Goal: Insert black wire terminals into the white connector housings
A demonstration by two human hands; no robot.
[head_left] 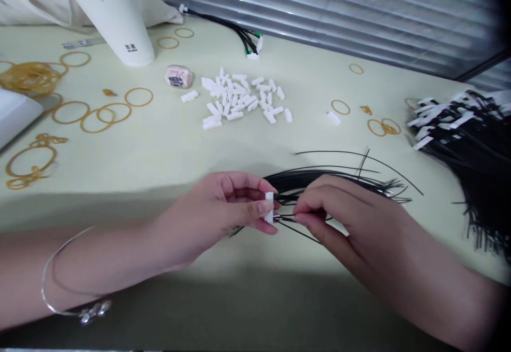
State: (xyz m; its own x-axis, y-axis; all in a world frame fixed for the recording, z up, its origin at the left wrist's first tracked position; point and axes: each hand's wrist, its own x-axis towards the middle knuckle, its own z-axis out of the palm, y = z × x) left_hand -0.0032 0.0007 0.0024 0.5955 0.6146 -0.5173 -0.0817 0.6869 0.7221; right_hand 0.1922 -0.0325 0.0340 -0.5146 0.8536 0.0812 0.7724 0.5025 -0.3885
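Observation:
Between the thumb and fingers of my left hand (235, 203) is a white connector housing (269, 208), held upright on its short end. Several thin black wires run into its right side. My right hand (339, 211) pinches a black wire (285, 218) between thumb and forefinger, close to the housing; the wire's end is at or in the housing, I cannot tell which. A bundle of loose black wires (295, 180) lies on the table behind and partly under both hands. Some of their bare tips show beyond my right hand.
Several white connector housings (239, 96) lie in a loose pile at mid-table. Finished-looking black harnesses (459, 133) are heaped at right, with another cable (223, 22) by the blinds. Rubber bands (72, 112), a white cup (120, 22) and a small pink object (179, 76) stand left.

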